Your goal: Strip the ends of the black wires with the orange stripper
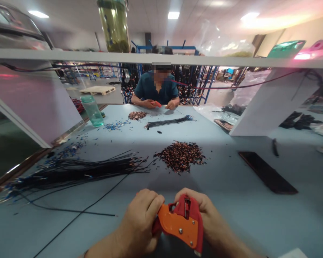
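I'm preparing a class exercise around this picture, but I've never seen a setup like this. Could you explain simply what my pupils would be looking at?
There is no machine arm here: a person works with two bare hands. The single picture comes from a camera on that person's head, looking forward and down. The left hand and right hand hold a red and orange tool between them. On the table lie a bundle of black wires, a pile of short dark and copper-coloured pieces and a dark, flat phone-like object. Across the table sits another person, also holding a red tool.
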{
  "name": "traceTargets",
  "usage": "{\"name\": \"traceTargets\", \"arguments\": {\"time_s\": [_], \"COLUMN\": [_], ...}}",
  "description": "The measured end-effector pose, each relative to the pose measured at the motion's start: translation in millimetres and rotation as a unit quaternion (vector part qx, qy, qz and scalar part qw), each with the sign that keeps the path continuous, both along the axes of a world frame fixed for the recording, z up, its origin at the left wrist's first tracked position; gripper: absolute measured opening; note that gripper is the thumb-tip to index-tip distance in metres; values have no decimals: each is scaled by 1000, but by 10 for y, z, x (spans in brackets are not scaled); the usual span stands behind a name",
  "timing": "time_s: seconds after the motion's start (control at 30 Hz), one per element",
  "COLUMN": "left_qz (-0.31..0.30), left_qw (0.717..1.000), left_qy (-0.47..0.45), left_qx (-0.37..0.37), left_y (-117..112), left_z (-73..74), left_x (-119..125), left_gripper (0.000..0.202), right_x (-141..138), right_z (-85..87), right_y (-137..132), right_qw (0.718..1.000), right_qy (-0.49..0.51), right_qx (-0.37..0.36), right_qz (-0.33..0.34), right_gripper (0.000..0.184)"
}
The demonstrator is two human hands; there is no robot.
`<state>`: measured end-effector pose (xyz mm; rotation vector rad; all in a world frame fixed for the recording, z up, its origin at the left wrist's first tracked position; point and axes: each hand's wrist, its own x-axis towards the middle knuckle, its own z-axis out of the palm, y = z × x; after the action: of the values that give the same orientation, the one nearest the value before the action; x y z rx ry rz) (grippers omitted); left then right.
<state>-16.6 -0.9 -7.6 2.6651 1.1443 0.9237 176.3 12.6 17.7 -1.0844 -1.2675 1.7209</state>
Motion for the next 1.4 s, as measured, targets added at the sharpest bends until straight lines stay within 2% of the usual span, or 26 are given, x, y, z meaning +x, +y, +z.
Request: {"name": "traceTargets", "arguments": {"time_s": [0.17, 0.47, 1.07, 1.23, 1.4], "left_qz": [0, 2, 1, 1, 6], "left_qw": [1000, 1000, 1000, 1000, 1000], "left_qy": [9, 17, 2, -9, -19], "left_qx": [-11, -10, -9, -3, -4], "left_y": [2, 4, 0, 8, 4], "left_z": [-13, -2, 10, 19, 33], "left_x": [-10, -7, -12, -8, 0], "left_gripper": [29, 30, 32, 29, 35], "right_x": [4, 24, 0, 1, 5], "right_z": [30, 4, -11, -13, 1], "right_y": [-22, -20, -27, -35, -34], "right_qw": [998, 993, 997, 996, 994], "right_qy": [-22, -60, -30, -39, -45], "right_qx": [37, 96, 46, 58, 82], "right_qz": [41, 34, 57, 59, 55], "right_gripper": [17, 17, 24, 24, 22]}}
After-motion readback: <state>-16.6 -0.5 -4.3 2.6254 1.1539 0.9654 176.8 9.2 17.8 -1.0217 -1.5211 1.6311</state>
